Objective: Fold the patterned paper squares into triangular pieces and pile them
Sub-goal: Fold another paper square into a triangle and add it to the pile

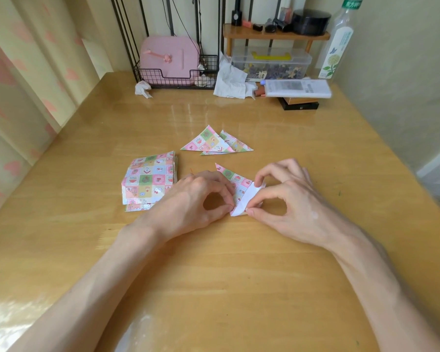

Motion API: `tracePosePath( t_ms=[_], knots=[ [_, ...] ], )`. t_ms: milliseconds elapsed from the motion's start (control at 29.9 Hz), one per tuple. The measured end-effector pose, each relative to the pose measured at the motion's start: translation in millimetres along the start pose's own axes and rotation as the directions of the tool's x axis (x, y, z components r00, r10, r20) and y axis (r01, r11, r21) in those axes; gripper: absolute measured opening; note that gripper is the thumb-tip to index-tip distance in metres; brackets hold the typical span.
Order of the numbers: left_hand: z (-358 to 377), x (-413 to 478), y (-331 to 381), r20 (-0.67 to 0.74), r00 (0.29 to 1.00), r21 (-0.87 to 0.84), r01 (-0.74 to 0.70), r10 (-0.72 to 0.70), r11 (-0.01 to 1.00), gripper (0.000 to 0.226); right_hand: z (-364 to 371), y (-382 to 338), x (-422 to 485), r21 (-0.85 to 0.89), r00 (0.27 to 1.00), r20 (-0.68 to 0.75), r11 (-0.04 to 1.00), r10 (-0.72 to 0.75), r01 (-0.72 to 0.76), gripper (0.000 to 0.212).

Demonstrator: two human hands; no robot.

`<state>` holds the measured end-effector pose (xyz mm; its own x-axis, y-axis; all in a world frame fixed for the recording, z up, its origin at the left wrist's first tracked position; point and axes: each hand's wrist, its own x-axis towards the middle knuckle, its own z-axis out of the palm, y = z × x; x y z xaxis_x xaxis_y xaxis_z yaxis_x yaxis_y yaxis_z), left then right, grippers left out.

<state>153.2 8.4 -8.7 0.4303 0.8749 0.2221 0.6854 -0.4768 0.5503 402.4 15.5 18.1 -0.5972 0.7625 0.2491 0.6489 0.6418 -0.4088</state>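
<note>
We're mid-fold: the sheet (235, 180) lies flat on the table (239, 262) right between both hands, its long edge running from a far-left tip down toward us. Our left hand (196, 199) holds the near-left edge, grip pinched thumb to forefinger on the paper. Our right hand (287, 199), nearer the white flap (244, 199), pinches that flap at both ends, wrist arched. The triangles (216, 144) wait just beyond; the squares (149, 180) sit left.

Part of patterned paper (235, 182) under left hand (188, 199)
</note>
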Motion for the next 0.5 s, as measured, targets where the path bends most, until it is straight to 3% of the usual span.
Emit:
tracePosePath(
  t_ms=[167,368,502],
  knots=[
    [0.2,-0.1,0.2,-0.005,1.000,-0.007,-0.011,0.011,1.000,0.002,1.9,-2.0,2.8,0.037,0.997,-0.018,0.997,-0.069,0.070,0.004],
    [0.7,0.4,-0.9,0.000,1.000,-0.009,-0.010,0.010,1.000,0.003,0.6,-1.8,4.1,0.193,1.000,0.019,0.981,-0.004,0.001,0.004],
    [0.5,0.1,-1.0,0.001,1.000,-0.015,-0.015,0.015,1.000,0.003,2.0,-0.8,5.0,0.201,1.000,0.010,0.979,-0.019,0.016,0.004]
  ],
)
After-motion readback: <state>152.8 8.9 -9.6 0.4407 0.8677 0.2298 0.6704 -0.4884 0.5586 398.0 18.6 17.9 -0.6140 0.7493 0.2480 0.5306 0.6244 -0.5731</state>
